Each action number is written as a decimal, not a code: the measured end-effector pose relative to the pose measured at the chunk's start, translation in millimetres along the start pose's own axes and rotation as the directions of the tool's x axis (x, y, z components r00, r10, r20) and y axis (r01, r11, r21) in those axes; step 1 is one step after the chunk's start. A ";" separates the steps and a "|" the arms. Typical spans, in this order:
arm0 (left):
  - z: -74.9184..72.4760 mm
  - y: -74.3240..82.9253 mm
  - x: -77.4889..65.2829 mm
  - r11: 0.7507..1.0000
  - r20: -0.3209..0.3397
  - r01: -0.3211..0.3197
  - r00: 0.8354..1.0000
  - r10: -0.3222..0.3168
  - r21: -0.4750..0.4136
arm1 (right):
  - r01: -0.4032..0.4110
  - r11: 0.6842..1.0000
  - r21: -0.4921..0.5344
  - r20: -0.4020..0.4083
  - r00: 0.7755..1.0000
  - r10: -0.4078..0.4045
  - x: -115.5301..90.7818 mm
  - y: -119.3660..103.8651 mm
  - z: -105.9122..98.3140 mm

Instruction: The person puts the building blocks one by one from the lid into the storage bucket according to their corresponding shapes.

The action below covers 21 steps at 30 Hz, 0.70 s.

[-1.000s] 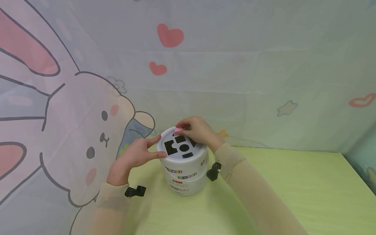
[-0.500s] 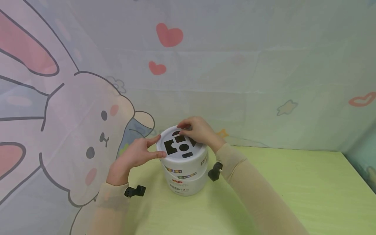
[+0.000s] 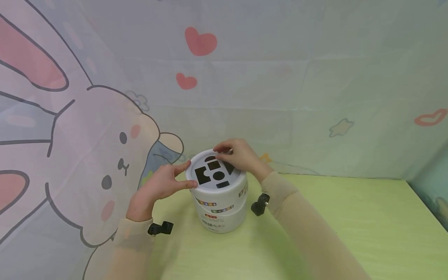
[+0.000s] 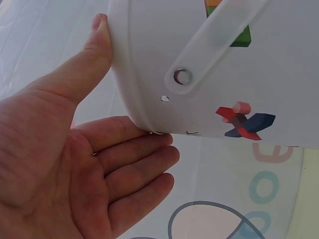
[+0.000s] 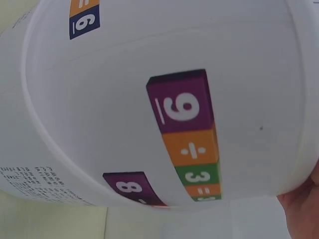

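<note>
A white bucket point(image 3: 219, 212) stands upright under both hands, its white lid point(image 3: 236, 182) cut with several dark shaped holes: an arch, a square, a circle, a triangle and others. My left hand point(image 3: 163, 181) rests against the lid's left edge, thumb and index finger spread along it. In the left wrist view, the other fingers point(image 4: 144, 169) lie nearly straight beside the bucket's side. Over the lid's far right edge is my right hand point(image 3: 238, 154), thumb and fingertips apart near the arch hole, with nothing visible between them. The right wrist view shows only part of this hand point(image 5: 304, 209).
The bucket sits on a pale green table point(image 3: 350, 217). A translucent handle point(image 4: 214, 50) is fixed to the bucket's side. Behind rises a cloth backdrop point(image 3: 266, 85) printed with a rabbit, hearts and stars. A small black camera is strapped to each wrist.
One second ago my right hand pinched a pink block at the arch hole; the block is now out of sight. The right hand has drawn slightly right. My left hand stays on the rim.
</note>
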State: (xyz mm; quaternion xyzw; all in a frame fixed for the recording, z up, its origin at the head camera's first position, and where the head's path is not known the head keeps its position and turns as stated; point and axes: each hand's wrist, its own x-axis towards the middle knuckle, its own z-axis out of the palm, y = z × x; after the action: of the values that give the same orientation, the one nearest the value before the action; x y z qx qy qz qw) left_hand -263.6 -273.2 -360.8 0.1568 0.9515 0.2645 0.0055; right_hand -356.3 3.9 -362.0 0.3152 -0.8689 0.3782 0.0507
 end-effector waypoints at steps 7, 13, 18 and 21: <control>-0.2 -1.4 0.3 1.000 -0.003 -0.008 1.000 0.008 0.005 | -0.018 0.996 0.093 -0.052 0.998 0.022 -13.3 10.3 -8.8; -0.6 -4.6 -3.1 1.000 -0.013 -0.007 1.000 0.007 0.001 | -0.006 0.980 0.201 -0.134 0.990 0.033 -31.3 25.5 -14.7; -1.3 -6.0 -4.1 1.000 -0.023 -0.009 1.000 0.010 0.017 | 0.021 0.968 0.250 -0.181 0.983 0.025 -47.8 46.1 -20.6; -1.6 -6.4 -4.2 1.000 -0.021 -0.009 1.000 0.009 0.019 | 0.024 0.965 0.261 -0.203 0.979 0.031 -60.8 59.9 -23.4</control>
State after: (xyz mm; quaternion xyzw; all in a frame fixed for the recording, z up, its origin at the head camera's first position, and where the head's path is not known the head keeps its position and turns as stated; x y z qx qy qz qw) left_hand -261.6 -280.4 -363.0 0.1584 0.9532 0.2573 -0.0074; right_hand -346.5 81.8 -402.8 0.2767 -0.8019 0.5204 0.0975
